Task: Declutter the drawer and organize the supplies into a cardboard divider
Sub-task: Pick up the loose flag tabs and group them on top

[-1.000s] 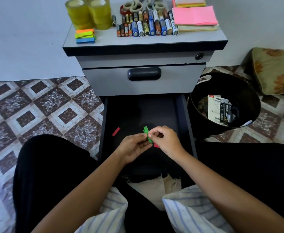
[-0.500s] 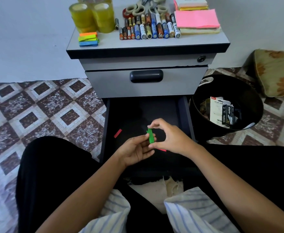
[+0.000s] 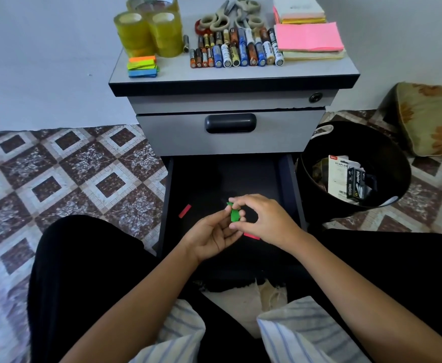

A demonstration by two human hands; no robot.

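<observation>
The bottom drawer [image 3: 289, 184] of a grey cabinet is pulled out, dark inside. Above it both hands meet on a small green paper strip [image 3: 234, 215]. My left hand [image 3: 212, 235] holds it from below with its fingertips. My right hand [image 3: 263, 218] pinches it between thumb and forefinger from the right. A red strip [image 3: 185, 211] lies on the drawer floor to the left. Another red strip [image 3: 251, 235] shows just under my right hand. No cardboard divider is in view.
On the cabinet top [image 3: 345, 72] stand yellow tape rolls [image 3: 149, 32], coloured sticky tabs [image 3: 142, 66], a row of batteries [image 3: 236, 52], scissors [image 3: 230, 15] and pink and yellow note pads [image 3: 307, 38]. A black bin [image 3: 395, 163] holding stapler packaging stands right of the drawer. A cushion [image 3: 429, 119] lies far right.
The hands have turned the green strip upright and lifted it slightly. My right hand has shifted from covering it to pinching it from the right side.
</observation>
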